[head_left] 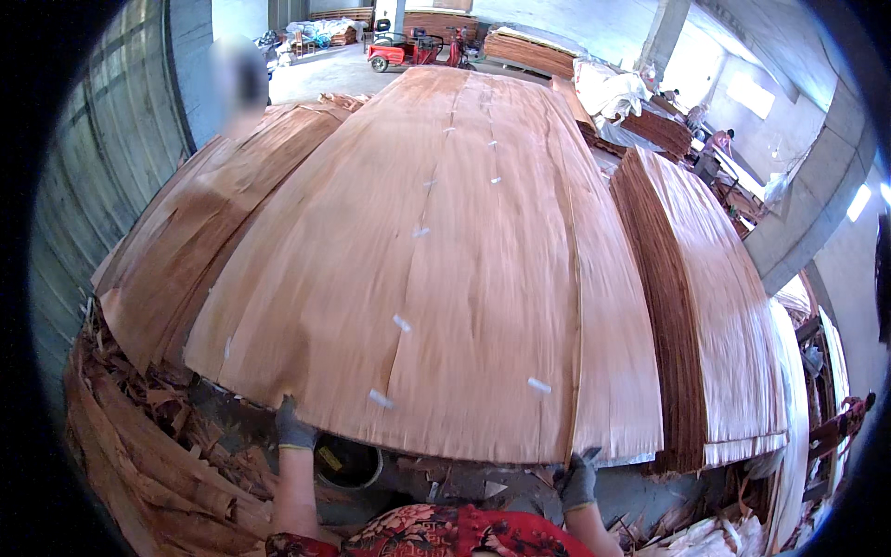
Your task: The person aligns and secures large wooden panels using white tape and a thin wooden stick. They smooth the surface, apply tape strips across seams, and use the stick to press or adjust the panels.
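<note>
A large, pale reddish wood veneer sheet (473, 278) lies before me, with small whitish tape pieces across its cracks and joins. A long seam runs along its right part, where a narrower veneer strip (608, 371) lies. My left hand (296, 429), in a grey glove, is closed at the sheet's near left edge, its thumb side on top. At the near edge by the seam, my right hand (577, 481), also gloved in grey, pinches the edge of the strip. The undersides of both grips are hidden.
To the right stands a thick veneer stack (664, 316); to the left are rougher veneer sheets (176, 251). A dark round bucket (348, 462) sits below the near edge among veneer scraps (167, 464). Far back are a person (239, 93) and a red three-wheeler (408, 51).
</note>
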Demonstrator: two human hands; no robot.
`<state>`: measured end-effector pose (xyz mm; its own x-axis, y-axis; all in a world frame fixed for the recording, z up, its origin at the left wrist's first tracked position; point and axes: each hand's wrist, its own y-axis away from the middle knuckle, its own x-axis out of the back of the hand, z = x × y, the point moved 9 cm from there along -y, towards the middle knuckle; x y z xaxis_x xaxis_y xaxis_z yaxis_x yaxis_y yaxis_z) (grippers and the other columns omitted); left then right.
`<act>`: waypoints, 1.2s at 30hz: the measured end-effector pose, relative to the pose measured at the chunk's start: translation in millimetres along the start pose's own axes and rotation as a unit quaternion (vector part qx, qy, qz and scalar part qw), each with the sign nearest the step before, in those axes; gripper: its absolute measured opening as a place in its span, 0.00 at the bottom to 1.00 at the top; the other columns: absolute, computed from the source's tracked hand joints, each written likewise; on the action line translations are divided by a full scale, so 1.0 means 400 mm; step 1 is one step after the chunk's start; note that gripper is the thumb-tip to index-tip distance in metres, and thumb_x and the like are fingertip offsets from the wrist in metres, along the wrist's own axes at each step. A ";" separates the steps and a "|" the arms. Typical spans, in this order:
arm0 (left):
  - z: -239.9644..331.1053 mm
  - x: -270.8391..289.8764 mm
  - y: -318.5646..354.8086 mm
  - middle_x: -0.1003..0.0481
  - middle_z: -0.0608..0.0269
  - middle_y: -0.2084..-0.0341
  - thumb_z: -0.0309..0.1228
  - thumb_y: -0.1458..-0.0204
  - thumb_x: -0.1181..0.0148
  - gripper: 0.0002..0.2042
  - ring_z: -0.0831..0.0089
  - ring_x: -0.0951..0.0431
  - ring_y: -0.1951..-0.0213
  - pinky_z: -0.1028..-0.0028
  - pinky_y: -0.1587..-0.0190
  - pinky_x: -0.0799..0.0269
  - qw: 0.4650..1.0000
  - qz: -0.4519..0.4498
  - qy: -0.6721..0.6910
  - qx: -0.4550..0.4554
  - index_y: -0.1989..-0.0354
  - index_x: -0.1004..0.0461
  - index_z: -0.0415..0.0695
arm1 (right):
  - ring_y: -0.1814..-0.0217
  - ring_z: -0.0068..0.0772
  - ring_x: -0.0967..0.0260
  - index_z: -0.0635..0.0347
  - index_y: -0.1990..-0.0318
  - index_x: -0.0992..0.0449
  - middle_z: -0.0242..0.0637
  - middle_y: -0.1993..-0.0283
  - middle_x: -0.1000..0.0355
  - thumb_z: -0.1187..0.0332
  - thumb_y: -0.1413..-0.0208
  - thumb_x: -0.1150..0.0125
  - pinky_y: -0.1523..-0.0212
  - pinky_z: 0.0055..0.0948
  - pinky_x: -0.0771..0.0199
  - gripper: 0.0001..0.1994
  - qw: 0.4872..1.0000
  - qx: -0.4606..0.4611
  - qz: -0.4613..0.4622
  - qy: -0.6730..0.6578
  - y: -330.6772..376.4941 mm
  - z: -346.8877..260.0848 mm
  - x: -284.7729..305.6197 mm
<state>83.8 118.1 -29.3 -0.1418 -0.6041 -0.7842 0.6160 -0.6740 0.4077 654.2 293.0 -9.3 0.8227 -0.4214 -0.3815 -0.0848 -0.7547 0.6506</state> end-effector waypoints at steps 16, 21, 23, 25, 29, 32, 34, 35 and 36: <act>0.113 0.109 -0.192 0.30 0.55 0.55 0.41 0.50 0.47 0.23 0.60 0.27 0.60 0.61 0.57 0.29 0.950 0.232 -0.143 -0.154 0.51 0.35 0.36 | 0.79 0.26 0.39 0.18 0.37 0.71 0.31 0.70 0.35 0.75 0.47 0.57 0.85 0.23 0.38 0.40 0.995 0.087 -0.038 -0.008 -0.067 0.029 -0.087; 0.103 0.123 -0.262 0.29 0.54 0.57 0.44 0.50 0.47 0.24 0.59 0.26 0.64 0.61 0.61 0.28 0.971 0.152 -0.137 -0.127 0.54 0.32 0.35 | 0.80 0.27 0.40 0.18 0.37 0.71 0.29 0.71 0.36 0.74 0.46 0.57 0.85 0.25 0.38 0.40 0.999 0.047 0.016 0.009 -0.058 0.049 -0.052; 0.119 0.142 -0.209 0.29 0.54 0.56 0.45 0.48 0.51 0.24 0.58 0.26 0.60 0.60 0.56 0.29 0.980 0.097 -0.102 -0.140 0.52 0.33 0.36 | 0.79 0.26 0.40 0.18 0.37 0.70 0.28 0.72 0.36 0.72 0.46 0.56 0.85 0.24 0.38 0.39 0.997 0.022 0.038 0.068 -0.002 0.087 -0.015; 0.126 0.178 -0.147 0.30 0.53 0.55 0.45 0.48 0.52 0.24 0.57 0.27 0.58 0.60 0.55 0.30 0.977 0.122 -0.075 -0.159 0.51 0.33 0.36 | 0.79 0.25 0.40 0.18 0.37 0.69 0.27 0.73 0.37 0.71 0.46 0.55 0.85 0.24 0.38 0.39 0.994 -0.001 0.061 0.090 0.033 0.104 0.010; 0.137 0.202 -0.053 0.32 0.53 0.52 0.47 0.47 0.55 0.26 0.55 0.29 0.55 0.57 0.52 0.32 0.938 0.252 -0.203 -0.124 0.50 0.35 0.37 | 0.81 0.25 0.42 0.17 0.37 0.68 0.27 0.75 0.39 0.70 0.46 0.54 0.86 0.24 0.39 0.38 0.994 0.014 0.079 0.080 0.076 0.101 0.040; 0.126 0.156 0.012 0.32 0.53 0.52 0.48 0.47 0.54 0.26 0.57 0.29 0.55 0.58 0.53 0.31 0.940 0.246 -0.170 -0.165 0.50 0.35 0.37 | 0.85 0.24 0.44 0.16 0.38 0.64 0.27 0.77 0.39 0.70 0.46 0.53 0.89 0.25 0.40 0.36 0.993 0.021 0.074 0.088 0.065 0.095 0.058; 0.118 0.132 0.010 0.32 0.53 0.53 0.47 0.47 0.53 0.25 0.58 0.28 0.56 0.59 0.54 0.31 0.954 0.213 -0.107 -0.181 0.50 0.35 0.37 | 0.86 0.24 0.44 0.16 0.38 0.61 0.27 0.78 0.39 0.69 0.46 0.53 0.89 0.24 0.40 0.36 0.992 0.038 0.065 0.102 0.045 0.089 0.059; 0.115 0.136 -0.009 0.31 0.53 0.53 0.46 0.48 0.52 0.25 0.58 0.28 0.56 0.60 0.55 0.30 0.958 0.214 -0.081 -0.174 0.50 0.35 0.37 | 0.87 0.23 0.45 0.22 0.39 0.54 0.26 0.80 0.39 0.70 0.47 0.51 0.90 0.23 0.42 0.32 0.989 0.050 0.091 0.102 0.030 0.083 0.063; 0.118 0.137 -0.027 0.31 0.53 0.54 0.46 0.48 0.51 0.25 0.59 0.28 0.57 0.60 0.55 0.30 0.965 0.173 -0.060 -0.186 0.50 0.35 0.37 | 0.87 0.24 0.45 0.33 0.48 0.44 0.28 0.81 0.40 0.71 0.47 0.51 0.89 0.24 0.41 0.21 0.988 0.082 0.058 0.116 0.012 0.067 0.041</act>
<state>32.6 72.3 -54.6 0.0479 -0.8260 -0.5616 0.8754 -0.2361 0.4219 652.1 269.0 -30.3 0.9072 -0.3978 -0.1372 -0.2607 -0.7873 0.5587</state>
